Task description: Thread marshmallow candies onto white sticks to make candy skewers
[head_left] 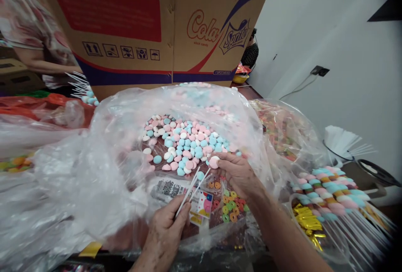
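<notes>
Two thin white sticks [194,185] are pinched in my left hand [168,224], pointing up and to the right with bare tips. My right hand [236,172] is closed on a pale pink candy [214,162] between thumb and fingertips, close to the stick tips but apart from them. Beyond both hands, an opened clear plastic bag [117,108] holds a heap of pink, blue and white candies [188,142]. Below my right hand lie small coloured ring candies [232,209]. A printed label [202,205] is partly hidden behind the sticks and my left hand.
A large cardboard box [125,20] stands behind the bag. At the right are finished candy skewers [333,192], gold ties [306,221] in a clear tub, and a bundle of white sticks [341,142]. Another person [37,33] is at the far left.
</notes>
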`<state>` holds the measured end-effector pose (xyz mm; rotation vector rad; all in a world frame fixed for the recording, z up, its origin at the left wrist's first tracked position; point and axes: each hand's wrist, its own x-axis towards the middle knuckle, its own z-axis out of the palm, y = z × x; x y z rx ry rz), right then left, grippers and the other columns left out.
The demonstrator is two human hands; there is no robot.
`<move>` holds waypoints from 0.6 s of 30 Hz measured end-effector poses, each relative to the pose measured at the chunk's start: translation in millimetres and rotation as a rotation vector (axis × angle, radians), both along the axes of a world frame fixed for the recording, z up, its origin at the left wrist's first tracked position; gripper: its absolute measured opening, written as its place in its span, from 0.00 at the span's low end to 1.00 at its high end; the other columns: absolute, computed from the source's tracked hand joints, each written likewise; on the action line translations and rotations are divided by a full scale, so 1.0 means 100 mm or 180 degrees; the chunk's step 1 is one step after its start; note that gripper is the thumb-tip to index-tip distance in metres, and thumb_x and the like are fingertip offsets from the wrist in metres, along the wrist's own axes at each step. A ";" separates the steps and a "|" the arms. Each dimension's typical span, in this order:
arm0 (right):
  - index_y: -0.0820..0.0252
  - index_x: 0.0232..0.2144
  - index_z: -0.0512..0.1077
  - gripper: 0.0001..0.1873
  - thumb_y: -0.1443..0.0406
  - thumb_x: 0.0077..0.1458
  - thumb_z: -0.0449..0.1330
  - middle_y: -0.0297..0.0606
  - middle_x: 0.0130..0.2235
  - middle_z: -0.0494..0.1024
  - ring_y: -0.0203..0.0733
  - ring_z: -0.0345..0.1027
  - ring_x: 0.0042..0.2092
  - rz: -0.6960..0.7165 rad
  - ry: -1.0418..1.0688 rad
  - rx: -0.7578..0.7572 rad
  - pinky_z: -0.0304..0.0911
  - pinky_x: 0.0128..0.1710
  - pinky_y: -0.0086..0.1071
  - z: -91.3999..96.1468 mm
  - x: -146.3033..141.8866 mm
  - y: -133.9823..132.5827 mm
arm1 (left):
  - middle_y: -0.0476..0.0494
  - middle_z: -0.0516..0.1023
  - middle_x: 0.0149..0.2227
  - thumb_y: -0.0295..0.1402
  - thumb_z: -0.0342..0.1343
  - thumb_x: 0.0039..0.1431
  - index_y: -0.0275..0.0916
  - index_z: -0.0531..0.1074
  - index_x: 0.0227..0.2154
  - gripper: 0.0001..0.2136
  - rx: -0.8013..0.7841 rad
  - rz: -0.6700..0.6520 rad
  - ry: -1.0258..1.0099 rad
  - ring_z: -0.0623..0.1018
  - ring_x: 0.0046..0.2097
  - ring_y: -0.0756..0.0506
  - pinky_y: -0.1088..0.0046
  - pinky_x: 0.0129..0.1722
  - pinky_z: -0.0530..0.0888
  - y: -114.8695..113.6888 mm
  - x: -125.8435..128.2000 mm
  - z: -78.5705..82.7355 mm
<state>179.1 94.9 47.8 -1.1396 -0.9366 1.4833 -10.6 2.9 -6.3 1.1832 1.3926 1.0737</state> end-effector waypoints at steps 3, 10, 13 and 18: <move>0.61 0.33 0.82 0.13 0.64 0.40 0.70 0.37 0.31 0.80 0.36 0.71 0.30 0.0028 0.0020 -0.0034 0.70 0.35 0.32 -0.02 -0.02 -0.01 | 0.53 0.69 0.17 0.42 0.56 0.57 0.41 0.80 0.30 0.12 -0.0037 0.0011 0.0048 0.64 0.20 0.49 0.77 0.19 0.59 0.00 0.01 0.00; 0.59 0.34 0.82 0.14 0.64 0.41 0.69 0.36 0.30 0.80 0.34 0.71 0.29 0.0117 -0.0031 -0.0064 0.69 0.32 0.30 -0.02 -0.03 -0.02 | 0.54 0.68 0.17 0.40 0.56 0.57 0.41 0.78 0.27 0.11 0.0045 -0.0029 0.0192 0.64 0.21 0.49 0.77 0.20 0.58 0.00 0.00 0.04; 0.59 0.35 0.82 0.14 0.63 0.42 0.69 0.35 0.30 0.80 0.34 0.71 0.29 0.0145 -0.0143 -0.0011 0.68 0.33 0.30 -0.02 -0.02 -0.02 | 0.55 0.65 0.16 0.40 0.56 0.58 0.41 0.73 0.21 0.13 0.0006 -0.0060 0.0204 0.63 0.20 0.50 0.77 0.20 0.58 0.01 0.00 0.04; 0.57 0.40 0.82 0.16 0.62 0.46 0.68 0.36 0.34 0.82 0.39 0.73 0.34 0.0270 -0.0682 0.0342 0.69 0.41 0.36 -0.08 0.00 -0.03 | 0.55 0.66 0.16 0.42 0.56 0.58 0.41 0.71 0.19 0.15 -0.0009 -0.0063 0.0151 0.63 0.20 0.50 0.77 0.22 0.61 0.01 0.00 0.02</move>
